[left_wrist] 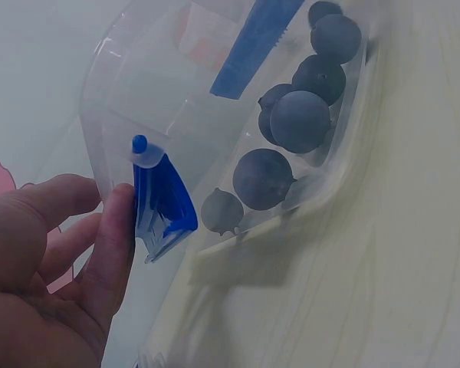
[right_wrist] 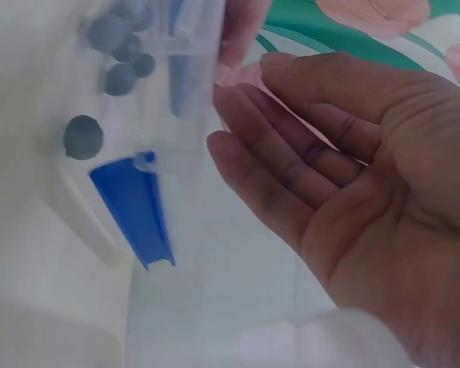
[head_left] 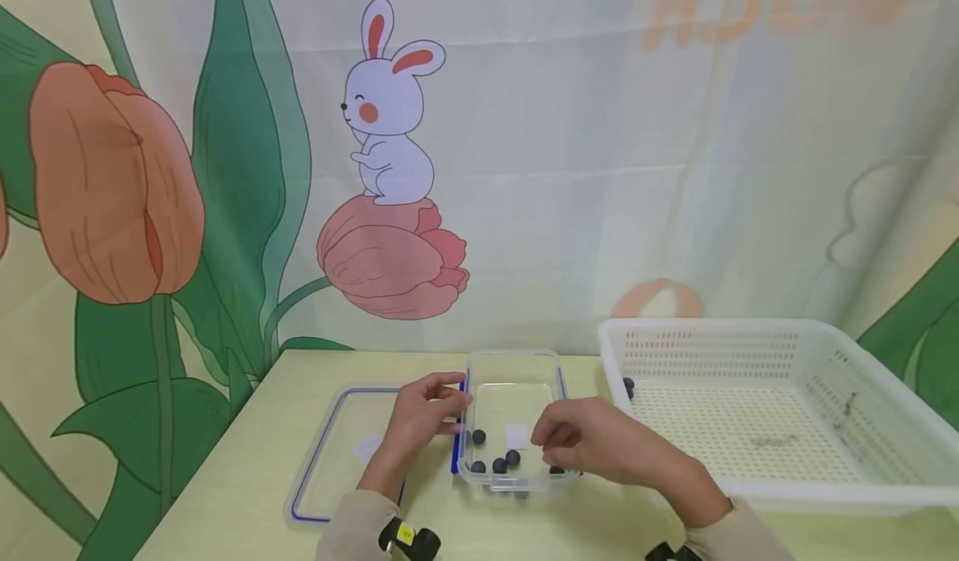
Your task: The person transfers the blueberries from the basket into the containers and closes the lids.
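Observation:
A clear plastic container (head_left: pixel 514 389) with blue side latches stands on the table, and several blueberries (head_left: pixel 513 458) lie at its near end. At the left wall, my left hand (head_left: pixel 425 415) pinches the rim between thumb and fingers, just beside a blue latch (left_wrist: pixel 162 201). My right hand (head_left: pixel 599 443) hovers over the right rim with fingers loosely bent. Its palm shows bare in the right wrist view, and another blue latch (right_wrist: pixel 138 215) hangs beyond its fingertips. A white square label (head_left: pixel 517 437) shows within the container's outline.
Left of the container lies its clear lid (head_left: pixel 313 471) with a blue seal, partly behind my left forearm. A large white perforated basket (head_left: pixel 719 326) occupies the right side, with dark blueberries (head_left: pixel 628 387) by its left wall. Behind the table hangs a printed curtain (head_left: pixel 524 170).

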The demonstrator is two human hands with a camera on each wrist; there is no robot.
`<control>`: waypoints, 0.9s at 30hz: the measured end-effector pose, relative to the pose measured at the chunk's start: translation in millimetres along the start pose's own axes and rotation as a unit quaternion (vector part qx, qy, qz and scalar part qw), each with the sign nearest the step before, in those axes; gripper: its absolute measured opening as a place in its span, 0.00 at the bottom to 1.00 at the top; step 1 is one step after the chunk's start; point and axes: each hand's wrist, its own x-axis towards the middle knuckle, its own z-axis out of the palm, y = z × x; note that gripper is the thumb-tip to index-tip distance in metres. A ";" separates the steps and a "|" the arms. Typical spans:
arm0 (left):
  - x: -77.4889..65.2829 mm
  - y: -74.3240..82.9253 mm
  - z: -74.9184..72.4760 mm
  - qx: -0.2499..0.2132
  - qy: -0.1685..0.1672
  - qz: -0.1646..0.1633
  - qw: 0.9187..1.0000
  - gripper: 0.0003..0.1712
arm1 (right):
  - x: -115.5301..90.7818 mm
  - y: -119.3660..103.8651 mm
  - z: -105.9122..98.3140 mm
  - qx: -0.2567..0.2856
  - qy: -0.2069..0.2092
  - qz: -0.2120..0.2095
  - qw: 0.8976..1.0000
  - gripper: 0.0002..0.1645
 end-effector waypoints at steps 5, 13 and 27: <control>0.6 -0.8 1.0 -0.004 -0.004 0.001 1.000 0.23 | -7.5 -1.9 -19.0 0.015 0.030 -0.001 0.999 0.07; -0.1 0.1 1.9 0.000 0.000 0.003 1.000 0.24 | -16.9 -12.4 -58.2 0.015 0.080 -0.020 0.996 0.09; 0.5 0.2 0.2 0.002 0.002 -0.001 1.000 0.23 | -17.1 -8.9 -122.6 -0.025 0.104 -0.028 0.994 0.10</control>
